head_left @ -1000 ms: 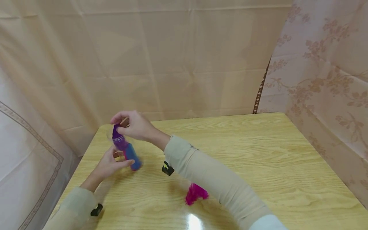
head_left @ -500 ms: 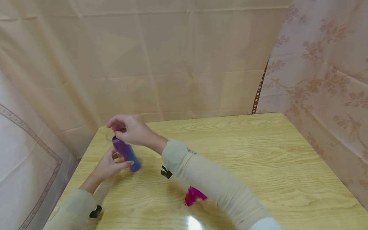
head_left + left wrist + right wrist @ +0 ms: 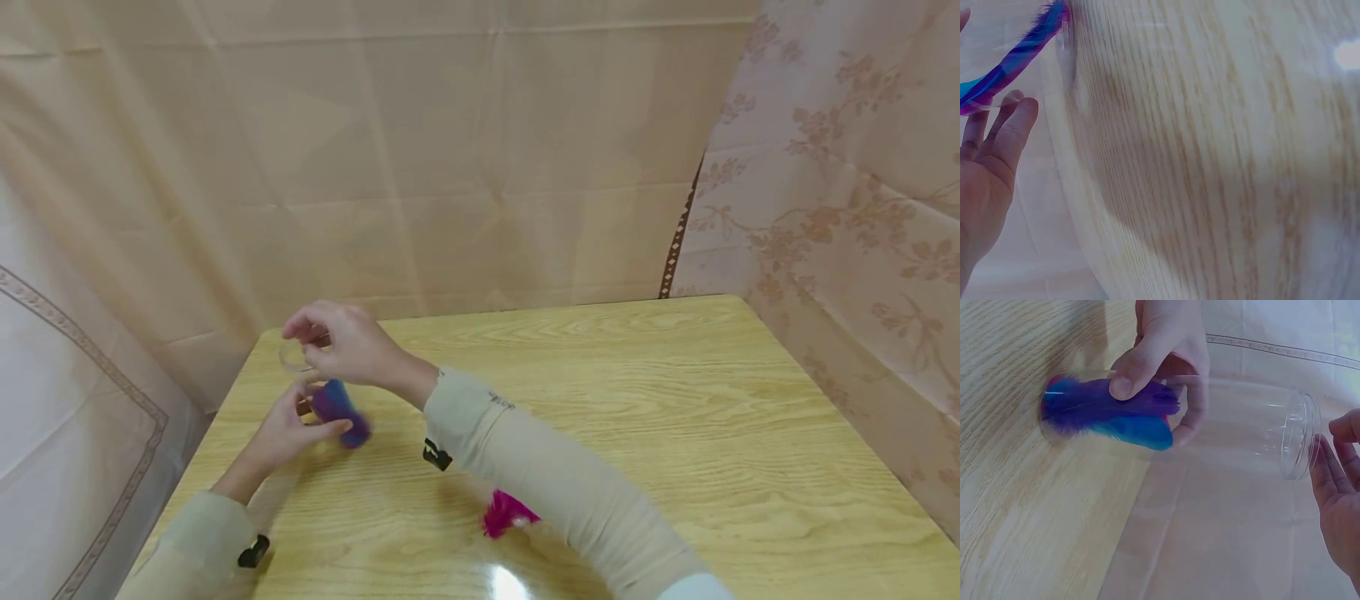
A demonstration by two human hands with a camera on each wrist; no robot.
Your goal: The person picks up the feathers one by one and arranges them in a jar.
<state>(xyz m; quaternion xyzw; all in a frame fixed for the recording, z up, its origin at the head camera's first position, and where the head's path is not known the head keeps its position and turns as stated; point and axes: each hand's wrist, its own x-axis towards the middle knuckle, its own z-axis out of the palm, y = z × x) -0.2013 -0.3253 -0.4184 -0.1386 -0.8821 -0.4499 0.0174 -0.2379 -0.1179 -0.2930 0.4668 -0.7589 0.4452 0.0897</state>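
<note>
Left hand (image 3: pixel 283 427) is clamping clear cylindrical jar (image 3: pixel 1241 419) | purple and blue feathers (image 3: pixel 1094 403) are lying inside | right hand (image 3: pixel 351 342) is hanging at jar's mouth, thumb and fingers apart

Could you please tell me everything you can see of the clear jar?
The jar is a colourless, see-through cylinder, glass or plastic, with a ringed neck and no lid showing. Purple and blue feathers, with a little pink, fill its lower part; the part nearer the neck holds none. The left hand grips it around the lower half. The right hand is at the neck, apparently touching. It seems to rest on the table; whether it leans, I cannot tell.
</note>
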